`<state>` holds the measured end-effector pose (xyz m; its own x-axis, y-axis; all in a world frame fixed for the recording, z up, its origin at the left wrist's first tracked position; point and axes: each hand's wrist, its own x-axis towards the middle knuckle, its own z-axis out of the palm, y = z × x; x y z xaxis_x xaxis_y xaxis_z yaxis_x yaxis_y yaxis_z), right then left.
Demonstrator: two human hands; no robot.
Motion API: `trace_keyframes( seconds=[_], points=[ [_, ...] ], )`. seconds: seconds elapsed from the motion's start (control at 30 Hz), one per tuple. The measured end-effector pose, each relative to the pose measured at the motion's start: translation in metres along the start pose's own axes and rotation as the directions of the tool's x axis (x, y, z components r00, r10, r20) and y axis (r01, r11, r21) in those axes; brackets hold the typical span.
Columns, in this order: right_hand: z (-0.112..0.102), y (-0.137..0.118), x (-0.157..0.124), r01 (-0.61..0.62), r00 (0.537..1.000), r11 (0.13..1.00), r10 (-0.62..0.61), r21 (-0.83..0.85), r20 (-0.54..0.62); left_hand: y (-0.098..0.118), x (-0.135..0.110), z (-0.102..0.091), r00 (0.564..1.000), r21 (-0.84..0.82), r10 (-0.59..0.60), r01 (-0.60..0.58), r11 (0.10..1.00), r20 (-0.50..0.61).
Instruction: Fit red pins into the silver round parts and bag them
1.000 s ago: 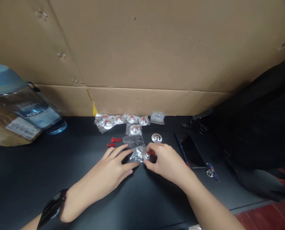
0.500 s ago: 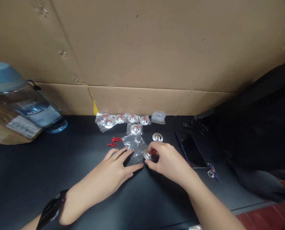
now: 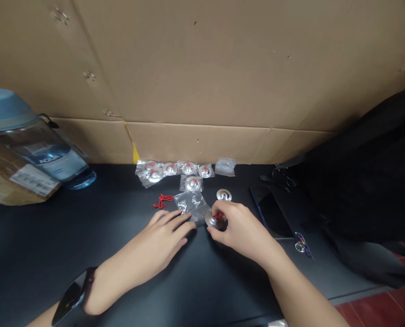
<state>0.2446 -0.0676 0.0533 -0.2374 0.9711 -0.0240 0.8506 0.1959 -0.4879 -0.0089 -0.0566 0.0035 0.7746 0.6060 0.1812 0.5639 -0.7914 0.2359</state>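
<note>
Between the thumb and fingers of my right hand [image 3: 236,225] is a small silver finger cymbal [image 3: 211,220] with a red cord at its middle. My left hand [image 3: 170,234] is open, its fingertips on the near edge of a clear plastic bag [image 3: 190,201]. The bag's right corner meets the held cymbal; whether the cymbal is partly inside I cannot tell. A loose cymbal without a cord [image 3: 224,195] lies just beyond my right hand. Red cords [image 3: 163,200] lie on the table beyond my left fingers.
Several bagged cymbals [image 3: 187,168] lie along the cardboard wall [image 3: 202,77], with more clear bags [image 3: 225,166] beside them. A phone [image 3: 272,212] and a keyring [image 3: 300,246] are on the right, near black fabric [image 3: 369,181]. A water bottle [image 3: 52,159] stands left by a brown package [image 3: 14,181].
My left thumb and forefinger have drawn back left from the bag's near corner. My right hand has shifted very slightly right, still holding the cymbal.
</note>
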Motion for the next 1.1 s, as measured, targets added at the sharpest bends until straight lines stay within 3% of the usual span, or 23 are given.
trace_keyframes(
  seconds=[0.43,0.77,1.1],
  points=[
    [-0.0003,0.0035,0.0016,-0.013,1.0,0.998,0.015,-0.066,0.025,0.002,0.0025,-0.0052,0.999,-0.069,-0.035,0.035,0.997,-0.004],
    [0.0036,0.0095,0.0046,-0.037,0.998,0.997,0.04,-0.061,0.056,-0.0006,0.0,0.0005,1.0,0.032,0.018,-0.017,0.999,-0.021],
    [0.0054,0.0096,0.0047,-0.026,0.998,0.999,0.028,-0.039,0.049,0.0025,0.0001,0.0011,1.0,0.081,-0.018,0.018,0.997,0.008]
  ],
)
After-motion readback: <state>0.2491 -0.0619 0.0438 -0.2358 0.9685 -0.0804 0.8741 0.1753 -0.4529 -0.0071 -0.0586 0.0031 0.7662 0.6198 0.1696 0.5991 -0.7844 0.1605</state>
